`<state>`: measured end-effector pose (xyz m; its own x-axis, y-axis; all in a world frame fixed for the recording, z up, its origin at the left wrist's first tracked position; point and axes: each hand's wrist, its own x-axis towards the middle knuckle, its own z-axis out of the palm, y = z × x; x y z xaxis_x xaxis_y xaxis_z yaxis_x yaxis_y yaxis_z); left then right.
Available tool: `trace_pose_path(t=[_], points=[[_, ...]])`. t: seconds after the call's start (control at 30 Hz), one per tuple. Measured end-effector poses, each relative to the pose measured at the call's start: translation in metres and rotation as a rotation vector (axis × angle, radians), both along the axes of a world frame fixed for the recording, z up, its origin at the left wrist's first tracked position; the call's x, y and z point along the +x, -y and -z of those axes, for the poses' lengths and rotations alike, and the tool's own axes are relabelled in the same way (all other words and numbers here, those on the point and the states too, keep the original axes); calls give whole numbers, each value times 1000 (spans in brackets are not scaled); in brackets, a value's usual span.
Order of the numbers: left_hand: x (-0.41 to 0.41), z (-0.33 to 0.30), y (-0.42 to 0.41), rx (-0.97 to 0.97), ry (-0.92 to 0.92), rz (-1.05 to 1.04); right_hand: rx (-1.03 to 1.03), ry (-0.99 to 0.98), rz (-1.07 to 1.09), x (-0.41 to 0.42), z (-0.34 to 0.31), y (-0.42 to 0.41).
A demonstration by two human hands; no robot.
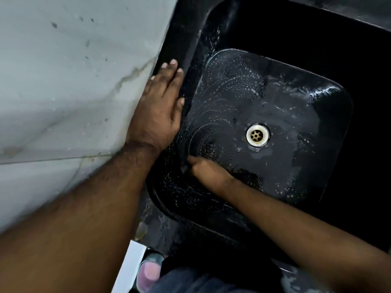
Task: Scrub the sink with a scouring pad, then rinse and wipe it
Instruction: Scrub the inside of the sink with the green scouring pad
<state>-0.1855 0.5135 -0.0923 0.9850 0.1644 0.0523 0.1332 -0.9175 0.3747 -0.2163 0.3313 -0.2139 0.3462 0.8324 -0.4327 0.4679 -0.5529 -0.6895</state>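
Black rectangular sink, wet soapy floor, metal drain near centre

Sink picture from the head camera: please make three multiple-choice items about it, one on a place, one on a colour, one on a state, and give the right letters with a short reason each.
1. Where does the left hand rest?
A. on the sink's rim beside the wall
B. on the drain
C. on the bottle

2. What colour is the sink?
A. white
B. black
C. steel grey

3. In what state is the sink's floor?
A. dry and bare
B. filled to the rim with water
C. wet, with arcs of soap bubbles

Answers:
1 A: its straight fingers lie flat on the dark rim next to the tiled wall.
2 B: basin and rim are black; only the drain is pale, with a brass centre.
3 C: curved bubble trails surround the right hand, which is low in the basin.
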Motion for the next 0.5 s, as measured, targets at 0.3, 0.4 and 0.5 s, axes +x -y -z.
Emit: trace_pose_path(t=[0.3,0.4,0.5], points=[[0,-1,0,-5,-5,-5,33,285,401,50,11,-1],[1,-1,0,-5,-12,2,64,-14,197,6,9,-22],[2,-2,2,-16,-6,0,-16,44,-15,-17,-2,29]])
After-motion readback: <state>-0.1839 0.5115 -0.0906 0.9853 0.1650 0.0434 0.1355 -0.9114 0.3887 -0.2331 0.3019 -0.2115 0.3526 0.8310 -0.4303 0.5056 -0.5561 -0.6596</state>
